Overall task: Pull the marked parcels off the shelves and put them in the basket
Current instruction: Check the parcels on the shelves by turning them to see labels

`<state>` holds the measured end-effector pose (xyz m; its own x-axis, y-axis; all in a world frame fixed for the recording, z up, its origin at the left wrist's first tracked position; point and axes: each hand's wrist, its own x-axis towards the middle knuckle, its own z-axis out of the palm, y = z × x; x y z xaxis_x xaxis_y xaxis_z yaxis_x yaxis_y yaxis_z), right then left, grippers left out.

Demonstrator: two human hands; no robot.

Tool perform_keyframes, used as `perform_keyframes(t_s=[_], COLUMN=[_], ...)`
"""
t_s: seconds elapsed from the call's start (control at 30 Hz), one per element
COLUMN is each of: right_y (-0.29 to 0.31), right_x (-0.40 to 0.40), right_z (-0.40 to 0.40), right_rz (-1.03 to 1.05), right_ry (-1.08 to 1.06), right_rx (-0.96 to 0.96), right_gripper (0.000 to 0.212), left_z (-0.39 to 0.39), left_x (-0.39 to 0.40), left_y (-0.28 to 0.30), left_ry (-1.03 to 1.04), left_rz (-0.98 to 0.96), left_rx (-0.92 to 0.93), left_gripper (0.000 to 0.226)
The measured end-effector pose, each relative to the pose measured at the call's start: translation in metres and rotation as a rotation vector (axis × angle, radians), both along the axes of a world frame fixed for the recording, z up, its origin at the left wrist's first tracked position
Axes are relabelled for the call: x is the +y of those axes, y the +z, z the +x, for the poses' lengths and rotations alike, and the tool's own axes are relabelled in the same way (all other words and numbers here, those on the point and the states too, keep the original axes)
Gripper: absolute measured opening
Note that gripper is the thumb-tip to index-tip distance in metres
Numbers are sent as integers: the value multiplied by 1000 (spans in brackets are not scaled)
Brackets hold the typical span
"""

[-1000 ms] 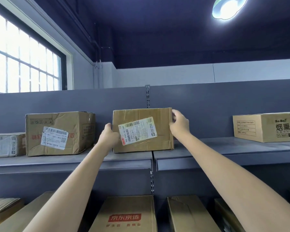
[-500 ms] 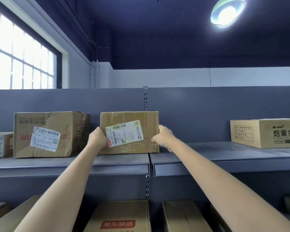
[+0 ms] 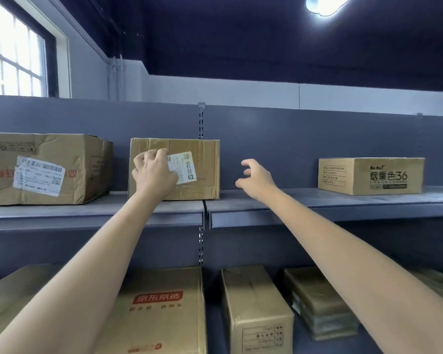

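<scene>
Grey metal shelf [image 3: 317, 200], upper tier: large creased brown cardboard carton [image 3: 46, 169] at far left; flat tan printed cardboard box [image 3: 371, 176] at far right; mid-size brown cardboard parcel with white label [image 3: 195, 169] between them, standing upright. Left hand [image 3: 154, 172]: fingers curled, laid over the parcel's front face and label. Right hand [image 3: 256, 178]: fingers spread, empty, just right of the parcel, not touching.
</scene>
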<state>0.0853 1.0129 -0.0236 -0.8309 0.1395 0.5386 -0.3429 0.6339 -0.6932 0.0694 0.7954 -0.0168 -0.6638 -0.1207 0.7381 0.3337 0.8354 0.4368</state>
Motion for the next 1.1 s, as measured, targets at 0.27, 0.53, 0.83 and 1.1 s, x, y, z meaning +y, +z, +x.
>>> perform_keyframes(t_s=[0.27, 0.53, 0.83, 1.1], right_y=[3, -6, -7, -7], right_x=[98, 258, 388, 438], right_z=[47, 87, 96, 70], right_rz=[43, 11, -51, -57], right_ry=[-72, -81, -183, -279], right_rx=[-2, -35, -13, 41], right_gripper=[41, 26, 37, 42], left_z=[48, 81, 88, 44], left_x=[122, 281, 385, 419], left_y=[-4, -5, -5, 5], left_ry=[-215, -243, -346, -474], left_rz=[-77, -20, 8, 44], left_rx=[22, -108, -200, -228], left_gripper=[56, 54, 47, 45])
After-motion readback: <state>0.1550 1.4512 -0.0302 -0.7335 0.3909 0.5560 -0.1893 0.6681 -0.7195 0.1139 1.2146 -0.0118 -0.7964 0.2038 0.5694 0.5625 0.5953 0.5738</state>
